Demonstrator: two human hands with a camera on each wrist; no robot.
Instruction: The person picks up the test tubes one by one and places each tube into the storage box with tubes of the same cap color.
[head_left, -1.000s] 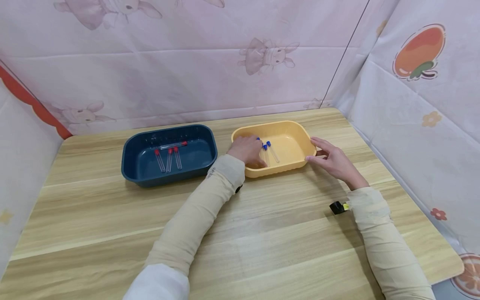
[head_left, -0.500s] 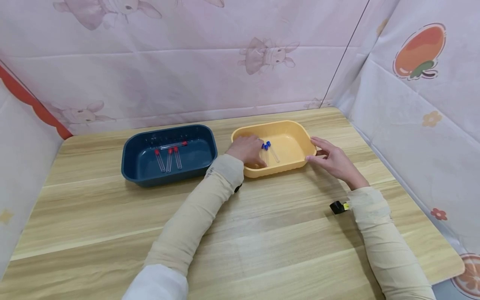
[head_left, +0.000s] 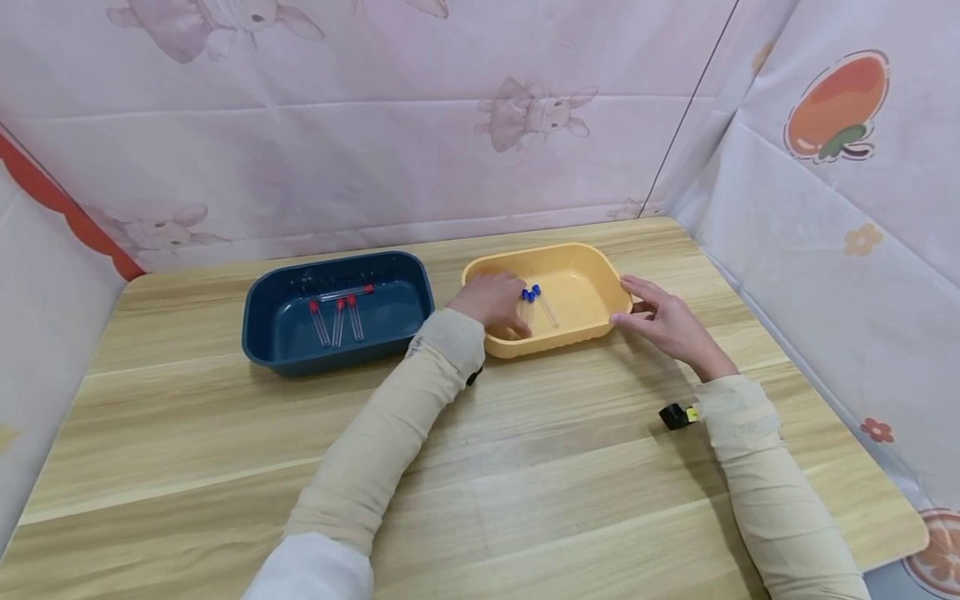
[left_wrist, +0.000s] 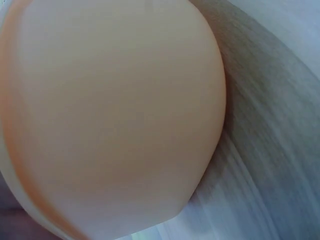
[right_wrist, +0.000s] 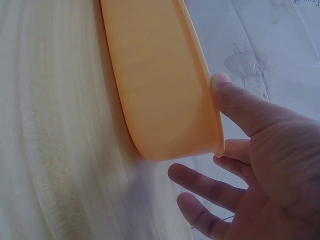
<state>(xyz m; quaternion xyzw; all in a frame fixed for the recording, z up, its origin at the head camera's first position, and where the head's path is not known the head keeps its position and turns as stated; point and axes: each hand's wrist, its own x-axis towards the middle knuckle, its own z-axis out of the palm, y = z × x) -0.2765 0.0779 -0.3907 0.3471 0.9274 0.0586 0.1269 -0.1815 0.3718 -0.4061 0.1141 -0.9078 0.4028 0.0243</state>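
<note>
My left hand [head_left: 492,302] reaches over the left end of a yellow plastic basin [head_left: 581,312], its fingers down inside. Beside them lie several clear test tubes [head_left: 549,308] with blue caps. The hand covers part of them, and I cannot tell whether its fingers pinch one. At the basin's right end, my right hand [head_left: 667,325] holds the rim between thumb and fingers. In the right wrist view the thumb [right_wrist: 235,97] lies on the rim and two lower fingers stand apart from it. The left wrist view shows only the basin's outer wall [left_wrist: 120,110].
Left of the yellow basin stands a dark blue basin [head_left: 337,360] holding several clear test tubes [head_left: 356,321] with red caps. Both rest on a wood-grain table [head_left: 525,467]. Fabric walls [head_left: 375,167] with printed rabbits enclose the back and sides.
A blue-capped tube by my left hand has shifted right and nearer, closer to the others. The left hand has drawn back very slightly left. My right hand keeps its place on the rim.
</note>
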